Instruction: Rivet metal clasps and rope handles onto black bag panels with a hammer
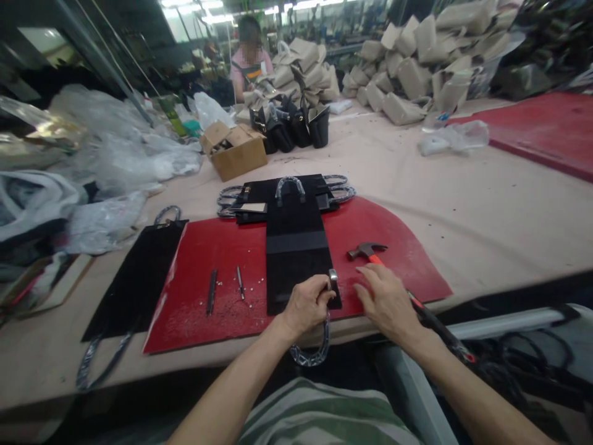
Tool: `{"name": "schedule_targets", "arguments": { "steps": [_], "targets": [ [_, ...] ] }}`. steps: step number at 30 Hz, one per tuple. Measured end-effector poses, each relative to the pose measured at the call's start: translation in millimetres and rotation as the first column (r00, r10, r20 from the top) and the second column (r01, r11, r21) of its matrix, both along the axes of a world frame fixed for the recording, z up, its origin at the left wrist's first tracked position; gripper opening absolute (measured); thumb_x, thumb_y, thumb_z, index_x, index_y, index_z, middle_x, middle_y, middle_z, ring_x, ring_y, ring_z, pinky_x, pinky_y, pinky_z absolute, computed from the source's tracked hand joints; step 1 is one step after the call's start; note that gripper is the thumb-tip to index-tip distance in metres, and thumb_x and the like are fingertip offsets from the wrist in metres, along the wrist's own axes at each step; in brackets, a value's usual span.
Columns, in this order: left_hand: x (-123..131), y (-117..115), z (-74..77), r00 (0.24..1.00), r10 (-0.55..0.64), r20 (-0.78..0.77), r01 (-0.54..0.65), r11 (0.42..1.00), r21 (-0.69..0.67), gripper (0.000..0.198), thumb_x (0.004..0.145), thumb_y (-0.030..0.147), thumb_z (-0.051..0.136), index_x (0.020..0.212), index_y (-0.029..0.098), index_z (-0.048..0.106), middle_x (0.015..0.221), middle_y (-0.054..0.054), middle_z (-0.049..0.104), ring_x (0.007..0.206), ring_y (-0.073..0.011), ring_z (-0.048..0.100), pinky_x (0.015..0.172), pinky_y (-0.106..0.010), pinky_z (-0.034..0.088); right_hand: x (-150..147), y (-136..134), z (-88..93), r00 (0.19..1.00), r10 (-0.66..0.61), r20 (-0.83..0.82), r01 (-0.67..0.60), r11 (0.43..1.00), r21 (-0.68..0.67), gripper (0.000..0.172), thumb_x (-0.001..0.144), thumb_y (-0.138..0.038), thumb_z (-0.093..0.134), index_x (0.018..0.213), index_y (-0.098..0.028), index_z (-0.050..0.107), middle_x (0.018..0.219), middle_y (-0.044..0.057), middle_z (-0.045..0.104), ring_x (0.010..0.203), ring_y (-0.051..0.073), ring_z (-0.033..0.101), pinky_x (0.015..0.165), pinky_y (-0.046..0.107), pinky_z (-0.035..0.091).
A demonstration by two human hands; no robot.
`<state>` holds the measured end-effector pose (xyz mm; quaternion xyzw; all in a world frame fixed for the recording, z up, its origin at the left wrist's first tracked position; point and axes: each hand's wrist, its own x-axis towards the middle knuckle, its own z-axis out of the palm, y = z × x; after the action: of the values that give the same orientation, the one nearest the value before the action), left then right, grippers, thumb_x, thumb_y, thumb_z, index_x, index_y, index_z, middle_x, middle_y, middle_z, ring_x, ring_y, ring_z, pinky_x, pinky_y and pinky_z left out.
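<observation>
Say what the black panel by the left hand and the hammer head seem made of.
Black panel: perhaps leather or fabric; its surface looks mostly matte, almost without highlights. Hammer head: probably steel, given its dark, dull metallic look.

Panel (296, 219) on a mat (194, 259), hammer (367, 250) to its right, two tools (212, 292) left, box (241, 159) behind.

Workshop, bag-making type. Long cloth-covered counter (482, 204) with red work board (398, 238), claw hammer (368, 250), slim metal tools (212, 292), scattered white bits. Flat black panels (294, 219) with wrapped handles, black bags (319, 128), heaped beige pieces (414, 79), cardboard box (239, 156), loose plastic (115, 139). Strip lights (210, 17) overhead; another person (250, 67) behind, far side. Background blurry.
</observation>
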<state>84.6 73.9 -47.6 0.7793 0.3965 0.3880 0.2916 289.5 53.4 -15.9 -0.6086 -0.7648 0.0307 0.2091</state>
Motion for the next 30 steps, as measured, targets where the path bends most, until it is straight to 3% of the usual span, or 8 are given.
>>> {"name": "schedule_targets", "arguments": {
  "steps": [6, 12, 16, 19, 22, 25, 28, 30],
  "targets": [
    [0, 0, 4.2, 0.999, -0.01, 0.049, 0.013, 0.998, -0.057, 0.019, 0.09, 0.011, 0.054, 0.105, 0.019, 0.063, 0.102, -0.005, 0.068, 0.094, -0.018, 0.065, 0.087, -0.028, 0.052, -40, -12, -13.0, 0.977, 0.086, -0.195, -0.131, 0.964, -0.232, 0.022, 0.094, -0.015, 0.051, 0.112, -0.017, 0.064, 0.11, 0.011, 0.056, 0.099, 0.026, 0.053, 0.084, 0.039, 0.043],
    [-1, 0, 10.6, 0.979, 0.124, 0.162, -0.084, 0.968, -0.235, 0.019, 0.089, 0.013, 0.054, 0.103, 0.017, 0.067, 0.102, -0.005, 0.071, 0.093, -0.017, 0.067, 0.084, -0.027, 0.054, -32, -12, -13.6, 0.982, 0.119, -0.148, -0.152, 0.959, -0.239, 0.05, 0.08, -0.017, 0.078, 0.128, -0.019, 0.061, 0.12, 0.011, 0.055, 0.108, 0.029, 0.052, 0.084, 0.041, 0.042],
    [-15, 8, 30.0, 0.956, 0.183, 0.229, -0.139, 0.97, -0.197, 0.016, 0.092, 0.022, 0.053, 0.1, 0.017, 0.066, 0.106, -0.007, 0.072, 0.091, -0.0169, 0.068, 0.08, -0.027, 0.054, -38, -13, -16.6, 0.991, 0.098, -0.092, -0.115, 0.973, -0.198, 0.051, 0.078, -0.017, 0.081, 0.127, -0.017, 0.063, 0.119, 0.013, 0.056, 0.107, 0.03, 0.053, 0.082, 0.041, 0.042],
    [-43, 20, 50.5, 0.924, 0.323, 0.205, -0.291, 0.941, -0.17, 0.019, 0.093, 0.031, 0.055, 0.098, 0.017, 0.066, 0.104, -0.007, 0.072, 0.092, -0.0181, 0.068, 0.082, -0.027, 0.053, -39, -13, -17.8, 0.987, 0.103, -0.12, -0.125, 0.974, -0.191, 0.051, 0.078, -0.017, 0.081, 0.126, -0.017, 0.064, 0.119, 0.012, 0.056, 0.107, 0.029, 0.053, 0.085, 0.041, 0.043],
    [-94, 36, 65.9, 0.819, 0.572, 0.039, -0.559, 0.812, -0.169, 0.028, 0.093, 0.039, 0.052, 0.094, 0.016, 0.068, 0.092, -0.006, 0.073, 0.087, -0.0199, 0.068, 0.08, -0.028, 0.051, -37, -12, -17.0, 0.987, 0.093, -0.132, -0.118, 0.974, -0.194, 0.05, 0.078, -0.018, 0.082, 0.125, -0.016, 0.065, 0.118, 0.011, 0.057, 0.107, 0.028, 0.054, 0.087, 0.041, 0.044],
    [-154, 48, 72.2, 0.622, 0.701, -0.347, -0.759, 0.649, -0.05, 0.032, 0.089, 0.043, 0.051, 0.083, 0.016, 0.066, 0.082, -0.008, 0.071, 0.08, -0.0246, 0.067, 0.073, -0.032, 0.049, -36, -11, -16.3, 0.989, 0.083, -0.124, -0.107, 0.974, -0.201, 0.048, 0.079, -0.018, 0.081, 0.124, -0.016, 0.065, 0.117, 0.012, 0.057, 0.106, 0.029, 0.054, 0.087, 0.042, 0.045],
    [-204, 52, 71.7, 0.33, 0.605, -0.725, -0.828, 0.554, 0.085, 0.034, 0.088, 0.044, 0.048, 0.079, 0.016, 0.065, 0.085, -0.014, 0.07, 0.087, -0.0332, 0.067, 0.074, -0.037, 0.048, -37, -12, -17.0, 0.988, 0.088, -0.125, -0.112, 0.975, -0.194, 0.047, 0.079, -0.017, 0.079, 0.125, -0.016, 0.065, 0.116, 0.012, 0.057, 0.107, 0.029, 0.054, 0.088, 0.042, 0.045],
    [-226, 50, 69.1, 0.231, 0.48, -0.846, -0.837, 0.541, 0.079, 0.035, 0.089, 0.044, 0.047, 0.083, 0.016, 0.066, 0.092, -0.018, 0.07, 0.093, -0.0374, 0.066, 0.076, -0.041, 0.049, -37, -13, -18.1, 0.987, 0.093, -0.129, -0.116, 0.976, -0.183, 0.046, 0.08, -0.016, 0.077, 0.125, -0.015, 0.064, 0.117, 0.012, 0.057, 0.108, 0.029, 0.053, 0.089, 0.042, 0.045]
  ]
}}
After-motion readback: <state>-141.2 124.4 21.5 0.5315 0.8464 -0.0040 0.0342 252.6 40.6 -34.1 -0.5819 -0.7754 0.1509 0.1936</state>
